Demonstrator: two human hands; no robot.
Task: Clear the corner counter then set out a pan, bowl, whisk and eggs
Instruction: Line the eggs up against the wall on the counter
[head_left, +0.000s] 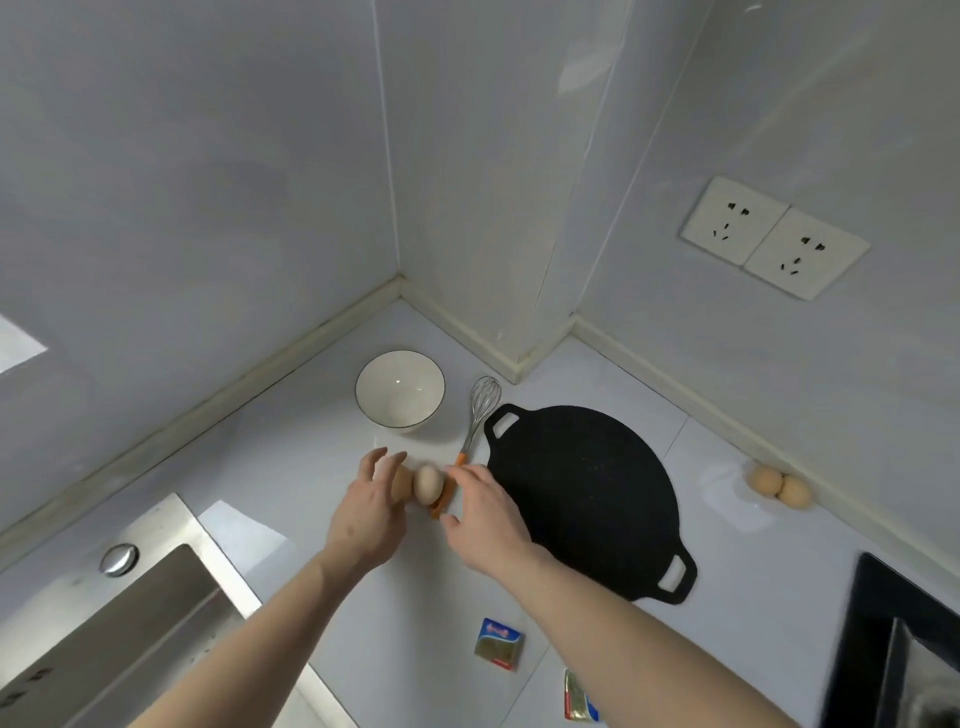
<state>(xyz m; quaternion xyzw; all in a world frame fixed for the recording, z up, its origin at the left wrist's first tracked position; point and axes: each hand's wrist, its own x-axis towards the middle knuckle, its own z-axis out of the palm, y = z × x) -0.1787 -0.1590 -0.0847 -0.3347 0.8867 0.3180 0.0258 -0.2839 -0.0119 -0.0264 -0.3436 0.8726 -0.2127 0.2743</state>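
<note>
I look down on a pale grey worktop (322, 467) set into a corner of glossy grey wall panels. Nearest me, at the bottom of the frame, lie two small foil packets (498, 651); a steel sink (156, 618) fills the lower left and a black hob (893, 649) the lower right corner. At centre, my left hand (366, 512) curls loosely round one brown egg (401, 483), and my right hand (485, 514), fingers relaxed, touches a paler egg (428, 484) beside it. Both eggs sit against the orange handle of one whisk (480, 410). One flat black pan (587, 493) with two handles lies to the right. Two more eggs (779, 486) rest by the right wall, making four. Farther back stands one white bowl (399, 389). Two sockets (774, 236) sit upper right.
</note>
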